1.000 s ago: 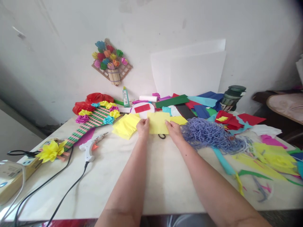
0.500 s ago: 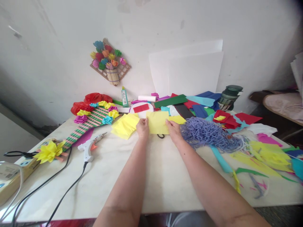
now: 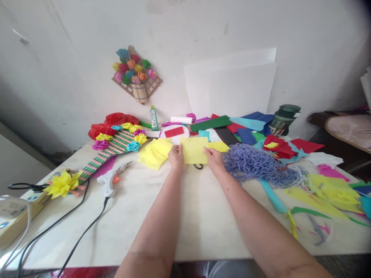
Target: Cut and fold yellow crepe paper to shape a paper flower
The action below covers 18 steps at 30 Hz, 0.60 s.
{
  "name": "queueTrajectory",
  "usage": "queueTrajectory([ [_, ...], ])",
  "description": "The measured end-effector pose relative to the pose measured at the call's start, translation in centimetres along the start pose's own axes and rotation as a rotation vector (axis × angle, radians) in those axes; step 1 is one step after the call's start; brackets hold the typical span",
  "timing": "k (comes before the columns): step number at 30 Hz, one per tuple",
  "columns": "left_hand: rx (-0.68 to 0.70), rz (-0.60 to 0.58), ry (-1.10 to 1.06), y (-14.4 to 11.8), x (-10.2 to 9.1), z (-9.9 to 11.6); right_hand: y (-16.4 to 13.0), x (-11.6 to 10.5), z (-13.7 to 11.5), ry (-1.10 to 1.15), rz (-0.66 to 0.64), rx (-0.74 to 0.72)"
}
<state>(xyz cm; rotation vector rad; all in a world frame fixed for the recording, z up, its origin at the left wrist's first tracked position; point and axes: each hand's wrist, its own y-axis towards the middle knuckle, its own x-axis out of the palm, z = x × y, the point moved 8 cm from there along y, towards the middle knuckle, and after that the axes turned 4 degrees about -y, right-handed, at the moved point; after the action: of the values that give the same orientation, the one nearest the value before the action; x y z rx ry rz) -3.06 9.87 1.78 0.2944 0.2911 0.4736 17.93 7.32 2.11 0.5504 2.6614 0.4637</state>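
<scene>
A flat rectangle of yellow crepe paper (image 3: pixel 194 150) is stretched between my two hands over the table. My left hand (image 3: pixel 176 156) pinches its left edge, and my right hand (image 3: pixel 214 157) pinches the right edge. Beside my left hand lies a stack of yellow paper sheets (image 3: pixel 153 153). Another yellow piece (image 3: pixel 218 146) shows behind my right fingers. Under the held paper, a dark loop (image 3: pixel 198 166) peeks out; the rest of it is hidden. A tangle of blue-purple yarn (image 3: pixel 257 164) lies just right of my right hand.
At left are a white glue gun (image 3: pixel 109 179) with its cord, a power strip (image 3: pixel 17 222) and a green guitar-shaped craft (image 3: pixel 111 148) trimmed with paper flowers. Coloured paper strips (image 3: pixel 211 122), a glue bottle (image 3: pixel 153 118) and a dark green jar (image 3: pixel 284 120) line the wall side.
The view has shifted slightly, so everything sits a little further right in the picture. Both hands keep their hold on the yellow paper, with hardly any other movement.
</scene>
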Motion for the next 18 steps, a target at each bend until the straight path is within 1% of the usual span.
queueTrajectory([
  [5,-0.034,-0.018,-0.052,-0.08,0.37,-0.48,0.05,-0.14,-0.12,-0.008,0.014,-0.023],
  [9,-0.028,-0.017,-0.079,-0.04,0.52,-0.61,0.14,-0.18,0.09,-0.002,0.018,-0.017],
  [15,-0.026,0.003,-0.048,0.24,0.32,-0.72,0.14,0.11,0.07,0.027,-0.004,-0.017],
  [18,-0.052,-0.025,-0.121,0.1,0.42,-0.6,0.17,-0.13,0.06,0.031,0.009,-0.01],
])
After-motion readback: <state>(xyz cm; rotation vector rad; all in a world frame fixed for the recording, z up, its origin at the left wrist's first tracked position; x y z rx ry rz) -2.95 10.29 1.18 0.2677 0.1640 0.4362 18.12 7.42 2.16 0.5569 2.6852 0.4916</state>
